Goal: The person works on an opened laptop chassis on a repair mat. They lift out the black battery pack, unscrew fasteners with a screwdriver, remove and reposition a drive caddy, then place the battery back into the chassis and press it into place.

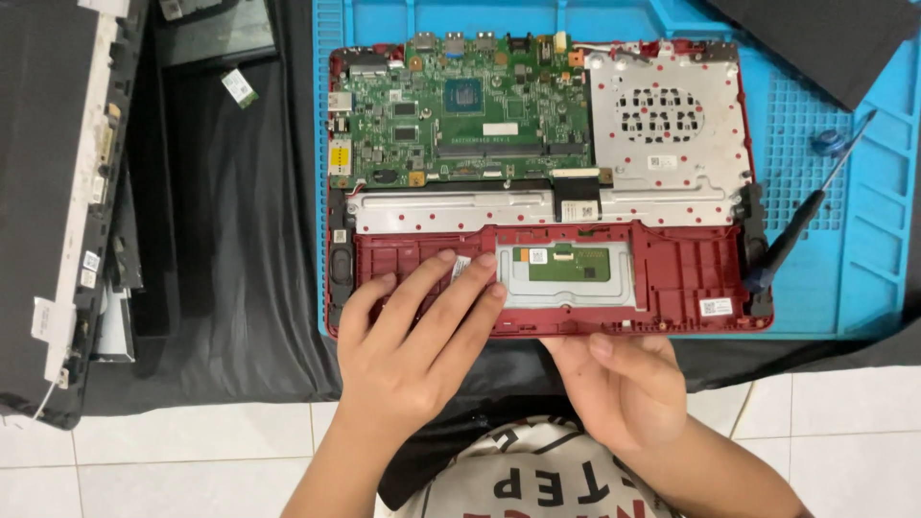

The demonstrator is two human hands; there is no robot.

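1. The left hand (pixel 408 331) lies flat, fingers spread and extended, pressing on the near left part of the opened red laptop base (pixel 686 278). It closes on nothing; the fingertips rest just beside the touchpad board (pixel 566 273).
2. The right hand (pixel 619 379) meets the front edge of the base from below the touchpad board. Its fingers curl under that edge, so whether they pinch anything cannot be determined from this view.
3. The base sits on a blue work mat (pixel 868 259), with the green circuit board (pixel 460 105) at the rear left and a silver metal plate (pixel 667 120) at the rear right.
4. A screwdriver (pixel 806 225) rests at the right edge of the base.
5. A detached black panel (pixel 48 192) lies well apart on the left.
6. Hazard: uneven pressure from the left hand could crack the plastic frame or strain the flat cable (pixel 576 192) at centre.
7. Hazard: lifting the front edge could roll the screwdriver onto the exposed board.
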